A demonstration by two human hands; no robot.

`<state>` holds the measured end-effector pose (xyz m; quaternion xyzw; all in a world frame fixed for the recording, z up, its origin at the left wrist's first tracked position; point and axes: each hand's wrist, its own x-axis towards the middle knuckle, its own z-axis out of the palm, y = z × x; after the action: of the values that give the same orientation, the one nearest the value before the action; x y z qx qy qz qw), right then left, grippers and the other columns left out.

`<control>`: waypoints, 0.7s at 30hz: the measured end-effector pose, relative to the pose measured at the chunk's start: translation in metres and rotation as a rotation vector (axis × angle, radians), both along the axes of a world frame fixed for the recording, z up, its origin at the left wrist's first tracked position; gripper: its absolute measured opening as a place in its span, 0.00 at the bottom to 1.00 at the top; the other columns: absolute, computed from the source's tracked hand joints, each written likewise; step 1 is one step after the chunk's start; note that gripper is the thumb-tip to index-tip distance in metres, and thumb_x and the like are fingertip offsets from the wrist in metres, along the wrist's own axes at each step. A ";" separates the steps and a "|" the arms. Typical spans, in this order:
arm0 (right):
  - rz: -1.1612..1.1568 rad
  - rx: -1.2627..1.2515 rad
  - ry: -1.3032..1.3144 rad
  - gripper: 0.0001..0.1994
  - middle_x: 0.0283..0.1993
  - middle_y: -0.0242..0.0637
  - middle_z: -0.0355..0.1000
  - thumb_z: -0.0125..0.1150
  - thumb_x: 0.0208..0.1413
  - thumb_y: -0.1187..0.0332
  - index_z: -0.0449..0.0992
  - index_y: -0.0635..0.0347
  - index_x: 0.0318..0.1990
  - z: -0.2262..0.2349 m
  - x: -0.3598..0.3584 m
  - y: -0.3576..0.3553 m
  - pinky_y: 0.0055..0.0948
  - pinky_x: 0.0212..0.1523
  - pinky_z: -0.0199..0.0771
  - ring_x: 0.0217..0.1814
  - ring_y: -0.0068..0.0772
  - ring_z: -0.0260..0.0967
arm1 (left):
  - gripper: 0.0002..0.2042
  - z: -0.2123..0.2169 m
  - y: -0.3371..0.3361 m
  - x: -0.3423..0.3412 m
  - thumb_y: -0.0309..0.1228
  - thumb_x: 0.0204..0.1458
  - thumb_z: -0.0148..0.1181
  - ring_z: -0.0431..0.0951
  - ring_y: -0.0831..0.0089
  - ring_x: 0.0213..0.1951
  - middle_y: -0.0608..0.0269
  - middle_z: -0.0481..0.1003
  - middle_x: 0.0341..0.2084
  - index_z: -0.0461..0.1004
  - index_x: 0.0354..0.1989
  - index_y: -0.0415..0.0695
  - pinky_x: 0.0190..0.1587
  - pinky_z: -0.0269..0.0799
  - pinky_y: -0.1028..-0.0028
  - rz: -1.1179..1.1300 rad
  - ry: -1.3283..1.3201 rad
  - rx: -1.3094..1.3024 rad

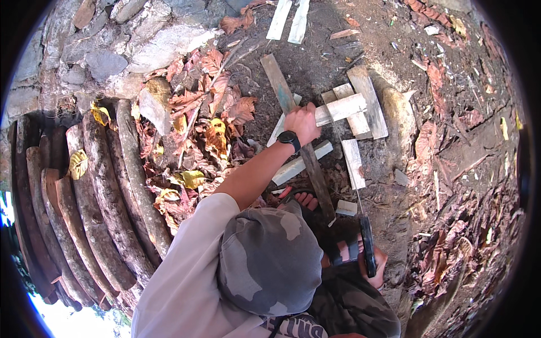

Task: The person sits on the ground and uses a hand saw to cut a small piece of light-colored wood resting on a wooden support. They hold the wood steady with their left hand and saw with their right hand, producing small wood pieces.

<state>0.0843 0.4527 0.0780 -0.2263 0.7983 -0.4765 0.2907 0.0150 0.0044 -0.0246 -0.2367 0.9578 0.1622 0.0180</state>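
Leaf-strewn dirt (389, 53); logs (101, 191) stacked left. Left hand (303, 123), fingers closed at the pale strip's (346, 108) left end; strip extends right of them, long axis left–right, slightly farther at right. Dark board (315, 177) runs beneath this hand; cannot tell if gripped too. Right hand (378, 263), nearer side, wraps the saw (368, 245); blade points far-left, crosswise to strip.

Bark-covered logs (101, 191) lie stacked at nine o'clock, a yellow leaf (78, 164) on them. Grey stones (107, 65) fill ten to eleven. Brown leaves (228, 110) gather nearer the middle at eleven; more leaves (451, 256) litter four o'clock.
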 end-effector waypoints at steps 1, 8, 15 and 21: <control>0.014 0.043 0.016 0.04 0.23 0.40 0.67 0.63 0.47 0.79 0.73 0.64 0.28 0.004 0.008 0.023 0.32 0.28 0.67 0.24 0.37 0.70 | 0.20 0.001 0.000 0.002 0.33 0.40 0.71 0.83 0.47 0.37 0.42 0.80 0.29 0.72 0.40 0.36 0.42 0.80 0.55 -0.007 0.009 -0.008; 0.076 0.019 0.001 0.03 0.23 0.41 0.68 0.62 0.46 0.79 0.74 0.64 0.29 0.009 -0.001 0.045 0.33 0.29 0.68 0.23 0.39 0.70 | 0.21 0.009 -0.003 -0.001 0.33 0.41 0.71 0.82 0.46 0.37 0.40 0.79 0.29 0.70 0.40 0.34 0.43 0.79 0.55 -0.013 0.001 0.037; 0.027 -0.055 -0.015 0.08 0.22 0.44 0.66 0.67 0.48 0.75 0.71 0.63 0.25 -0.004 -0.030 -0.052 0.39 0.25 0.64 0.22 0.49 0.68 | 0.21 0.003 -0.004 0.006 0.34 0.41 0.71 0.82 0.46 0.37 0.41 0.80 0.29 0.70 0.39 0.35 0.43 0.79 0.55 -0.125 0.034 -0.011; 0.030 -0.021 0.026 0.10 0.21 0.43 0.65 0.68 0.48 0.75 0.69 0.63 0.24 -0.003 -0.047 -0.074 0.37 0.26 0.65 0.21 0.45 0.67 | 0.21 0.009 -0.001 0.002 0.34 0.41 0.72 0.82 0.48 0.39 0.43 0.81 0.32 0.70 0.39 0.36 0.44 0.79 0.57 -0.054 -0.042 0.019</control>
<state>0.0371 0.3783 0.0751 -0.2476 0.7935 -0.4774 0.2849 0.0168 0.0030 -0.0157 -0.2138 0.9617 0.1655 0.0448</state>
